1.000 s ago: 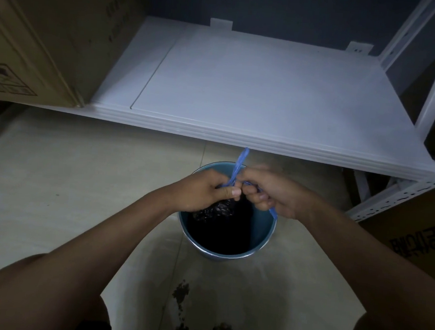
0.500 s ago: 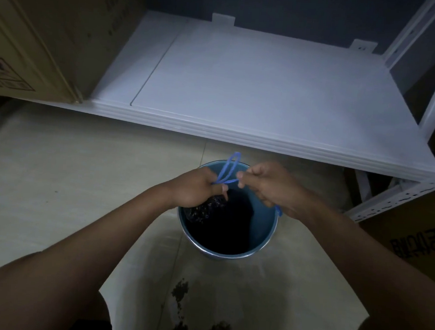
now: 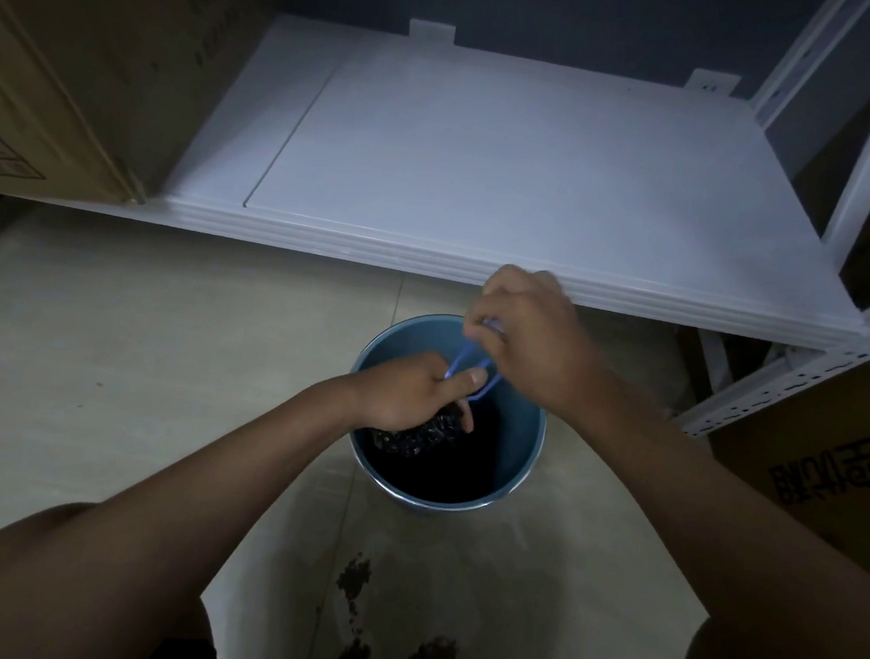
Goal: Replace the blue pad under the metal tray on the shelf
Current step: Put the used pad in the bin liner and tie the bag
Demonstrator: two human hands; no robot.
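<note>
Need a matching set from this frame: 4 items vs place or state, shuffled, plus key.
Items:
1. bucket
2. left hand
3. right hand
4. big carton

Places or states:
A. on the shelf, far left
B. pulls the blue drawstring upward
C. on the floor below the shelf edge
D. grips the black bag at its neck, over the bucket

Pairs: 1-C, 2-D, 3-B, 4-A
</note>
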